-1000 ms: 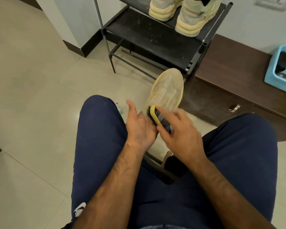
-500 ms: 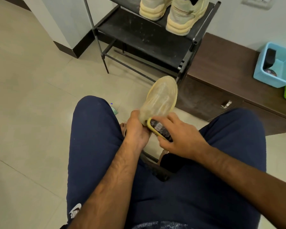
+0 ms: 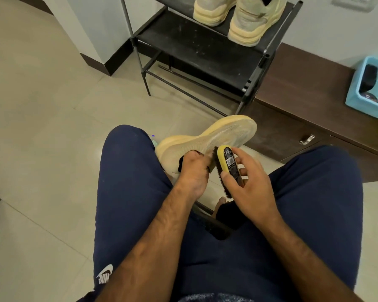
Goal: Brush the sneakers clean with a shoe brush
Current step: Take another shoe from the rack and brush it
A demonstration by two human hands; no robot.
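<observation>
My left hand (image 3: 192, 173) grips the sneaker (image 3: 223, 134) near its collar, raised above the floor (image 3: 52, 127), while my right hand (image 3: 249, 182) clasps the shoe brush (image 3: 226, 164) against its side, so I judge a hard stroke could twist the shoe loose.

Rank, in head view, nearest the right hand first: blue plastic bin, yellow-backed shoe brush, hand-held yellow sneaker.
1. yellow-backed shoe brush, in the right hand
2. hand-held yellow sneaker, just left
3. blue plastic bin, far right
</observation>
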